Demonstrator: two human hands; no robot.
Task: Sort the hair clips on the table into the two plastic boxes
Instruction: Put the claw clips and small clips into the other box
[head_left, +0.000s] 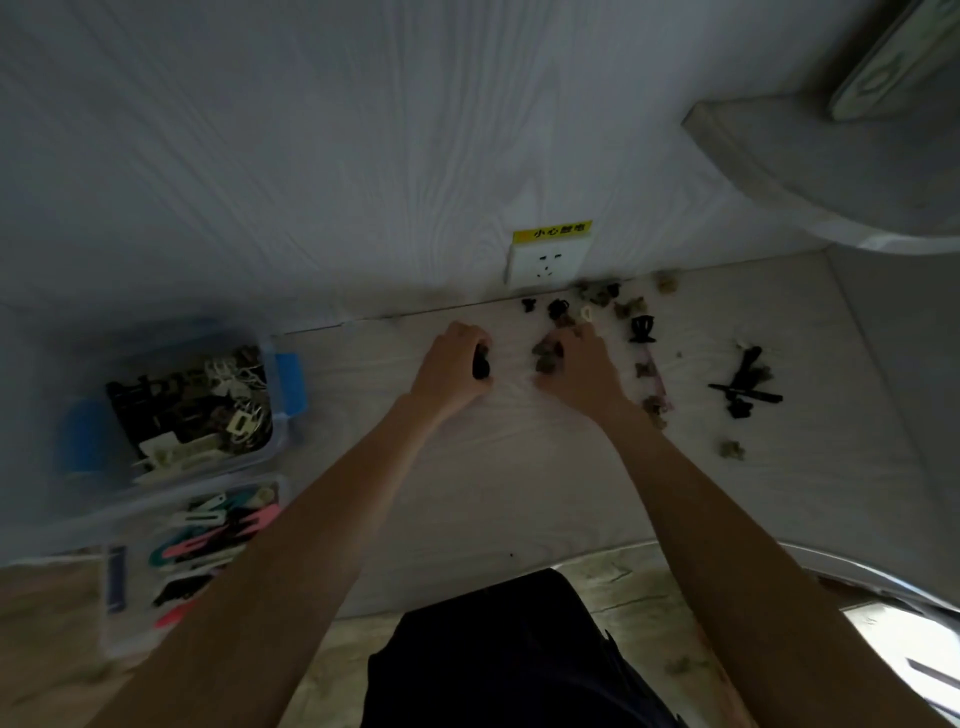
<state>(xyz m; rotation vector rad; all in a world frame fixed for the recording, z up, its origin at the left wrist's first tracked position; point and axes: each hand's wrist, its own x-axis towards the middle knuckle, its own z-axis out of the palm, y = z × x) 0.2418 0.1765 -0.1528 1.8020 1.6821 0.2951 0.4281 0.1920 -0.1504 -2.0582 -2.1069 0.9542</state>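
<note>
Fingers of my left hand are curled round a small black hair clip, clenched on it just above the pale wood-grain surface. My right hand lies beside it, its fingers closed over a cluster of small mottled brown claw clips. Both hands work near the far edge of the surface, where it meets the pale wall bearing a white socket with a yellow label. Between my forearms and the near edge the surface lies bare, giving open room for travel toward the left. Loose clips are strewn to the right of my right hand: a black claw clip standing near the wall, more mottled brown ones along my wrist, and a pile of long black clips further right. At the left edge stand two clear plastic boxes: the far box with blue latches holds black, brown and cream claw clips; the near box, touching it, holds flat pink, teal, white and black snap clips. Both are blurred.
</note>
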